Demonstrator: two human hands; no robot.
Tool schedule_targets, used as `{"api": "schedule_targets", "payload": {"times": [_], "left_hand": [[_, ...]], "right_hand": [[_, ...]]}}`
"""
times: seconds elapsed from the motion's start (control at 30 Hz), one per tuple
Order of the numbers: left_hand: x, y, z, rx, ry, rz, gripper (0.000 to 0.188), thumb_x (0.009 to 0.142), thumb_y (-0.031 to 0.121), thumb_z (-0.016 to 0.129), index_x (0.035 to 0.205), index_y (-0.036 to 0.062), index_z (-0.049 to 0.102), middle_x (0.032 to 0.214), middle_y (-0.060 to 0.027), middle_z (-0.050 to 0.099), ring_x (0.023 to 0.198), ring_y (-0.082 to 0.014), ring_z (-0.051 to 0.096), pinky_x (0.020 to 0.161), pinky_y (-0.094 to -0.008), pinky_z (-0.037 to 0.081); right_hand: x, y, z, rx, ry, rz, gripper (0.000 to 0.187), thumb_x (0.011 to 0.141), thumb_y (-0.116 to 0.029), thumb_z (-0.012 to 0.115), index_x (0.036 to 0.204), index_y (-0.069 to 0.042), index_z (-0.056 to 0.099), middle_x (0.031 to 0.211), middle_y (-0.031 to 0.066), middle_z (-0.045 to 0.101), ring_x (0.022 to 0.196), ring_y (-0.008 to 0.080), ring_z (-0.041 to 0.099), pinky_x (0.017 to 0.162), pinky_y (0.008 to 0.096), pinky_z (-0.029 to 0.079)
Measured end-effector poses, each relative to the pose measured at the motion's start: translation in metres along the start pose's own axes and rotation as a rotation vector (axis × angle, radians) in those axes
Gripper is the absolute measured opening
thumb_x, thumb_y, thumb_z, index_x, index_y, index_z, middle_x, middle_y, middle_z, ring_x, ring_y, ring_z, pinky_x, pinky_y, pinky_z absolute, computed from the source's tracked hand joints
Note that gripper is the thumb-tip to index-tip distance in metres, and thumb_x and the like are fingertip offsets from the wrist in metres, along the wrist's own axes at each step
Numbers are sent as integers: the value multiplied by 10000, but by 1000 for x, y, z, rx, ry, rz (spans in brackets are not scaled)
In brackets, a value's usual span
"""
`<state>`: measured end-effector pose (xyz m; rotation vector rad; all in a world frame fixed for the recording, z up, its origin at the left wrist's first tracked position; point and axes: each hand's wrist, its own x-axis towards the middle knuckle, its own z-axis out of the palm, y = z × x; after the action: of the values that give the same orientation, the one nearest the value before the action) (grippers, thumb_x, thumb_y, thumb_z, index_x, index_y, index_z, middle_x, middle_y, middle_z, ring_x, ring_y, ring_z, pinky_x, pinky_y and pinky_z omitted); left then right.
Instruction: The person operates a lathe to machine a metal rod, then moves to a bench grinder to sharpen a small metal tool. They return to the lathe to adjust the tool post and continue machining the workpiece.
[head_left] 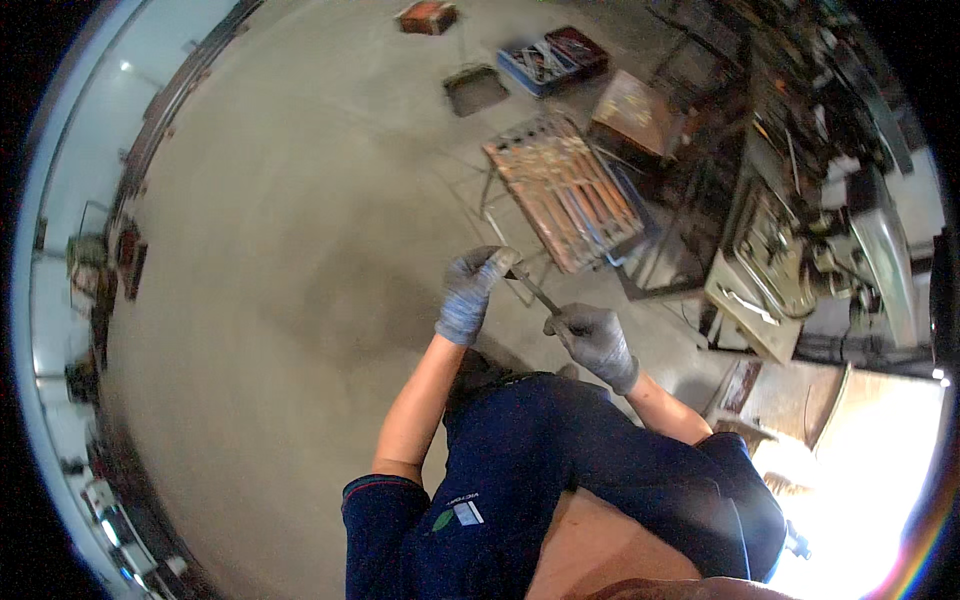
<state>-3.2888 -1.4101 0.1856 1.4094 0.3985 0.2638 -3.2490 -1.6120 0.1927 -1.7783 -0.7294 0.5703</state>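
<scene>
Head | left hand, right hand grip metal tool | rusty rack beyond

We cannot tell what the thin metal piece between our gloved left hand and right hand is; its ends vanish inside both grips. Blur smears the rusty rack and the blue tool tray. The cluttered machine bench dissolves into the dark rim, and glare whites out the lower right corner.
</scene>
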Motion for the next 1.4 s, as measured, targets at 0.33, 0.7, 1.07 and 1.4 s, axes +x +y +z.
{"api": "schedule_targets", "payload": {"times": [0.33, 0.7, 1.07, 1.4], "left_hand": [[69, 58, -243, 231, 193, -17, 307, 886, 249, 552, 904, -41, 652, 797, -111, 670, 762, -157, 627, 720, -286, 488], [303, 44, -356, 110, 247, -83, 272, 881, 197, 550, 826, -58, 628, 722, -126, 653, 633, -165, 618, 627, -298, 503], [566, 112, -450, 268, 304, -115, 291, 899, 217, 537, 787, -34, 633, 615, -100, 624, 526, -159, 587, 544, -282, 476], [878, 130, -564, 195, 115, -143, 307, 888, 239, 567, 741, -27, 616, 559, -81, 588, 481, -133, 553, 482, -256, 442]], "right_hand": [[199, -43, 143, 43, -222, 46, 281, 762, -268, 645, 881, -15, 670, 874, 123, 665, 776, 181, 620, 711, 317, 487], [477, -14, 171, -65, -374, -112, 196, 767, -215, 653, 850, -39, 678, 728, 89, 664, 645, 181, 615, 643, 320, 479], [784, -54, 141, -143, -602, -102, 237, 776, -300, 646, 835, -74, 687, 873, 136, 659, 784, 249, 637, 692, 317, 486], [1049, -51, 155, -184, -258, -69, 236, 714, -287, 680, 782, -61, 672, 827, 128, 649, 733, 261, 624, 670, 349, 481]]}}
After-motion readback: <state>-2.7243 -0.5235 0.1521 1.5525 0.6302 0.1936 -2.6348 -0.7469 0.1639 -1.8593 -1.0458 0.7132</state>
